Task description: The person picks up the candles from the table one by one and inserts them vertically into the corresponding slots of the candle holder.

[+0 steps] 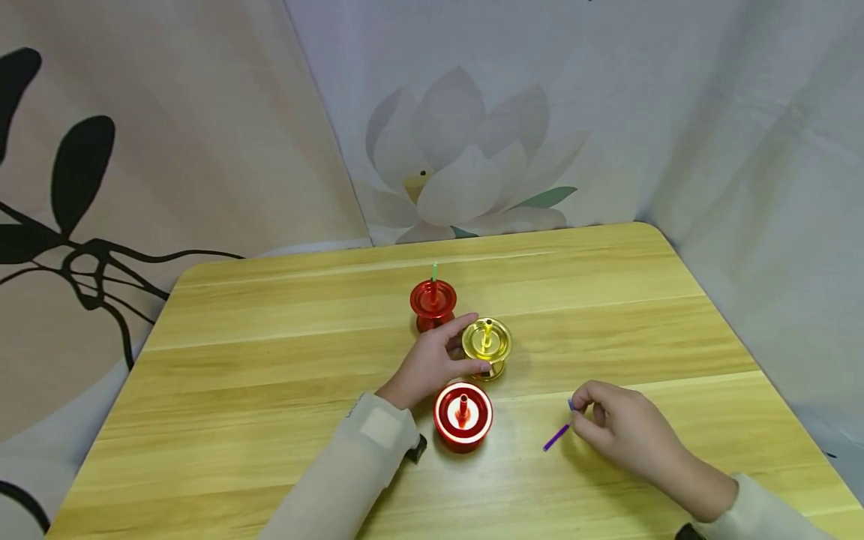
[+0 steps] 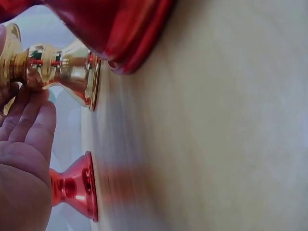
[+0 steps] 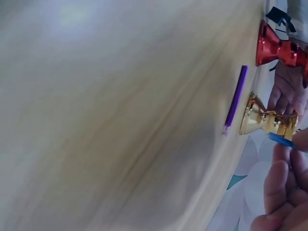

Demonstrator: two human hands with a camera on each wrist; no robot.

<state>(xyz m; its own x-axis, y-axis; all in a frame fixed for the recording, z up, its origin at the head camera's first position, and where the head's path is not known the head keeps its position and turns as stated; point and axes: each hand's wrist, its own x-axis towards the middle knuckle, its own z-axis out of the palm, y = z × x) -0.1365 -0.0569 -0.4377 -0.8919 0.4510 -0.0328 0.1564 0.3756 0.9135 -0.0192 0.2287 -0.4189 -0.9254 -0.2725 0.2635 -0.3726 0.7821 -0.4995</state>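
My left hand (image 1: 432,364) holds the gold candle holder (image 1: 496,349), its thumb at the near side and fingers at the far side. In the left wrist view, fingers touch the gold holder's waist. My right hand (image 1: 624,424) pinches a small blue candle (image 3: 281,140) between thumb and forefinger, mostly hidden in the head view. Beneath that hand a purple candle (image 1: 556,437) lies on the table. A red candle holder (image 1: 463,431) with a bare centre post stands just nearer than the gold one. Behind the left hand, another red holder (image 1: 432,301) carries a green candle (image 1: 434,271).
The wood-grain table (image 1: 270,360) has rounded far corners. A pale curtain (image 1: 540,90) with a flower print hangs behind it, and pale cloth surrounds the left and right sides. The three holders stand close together near the middle.
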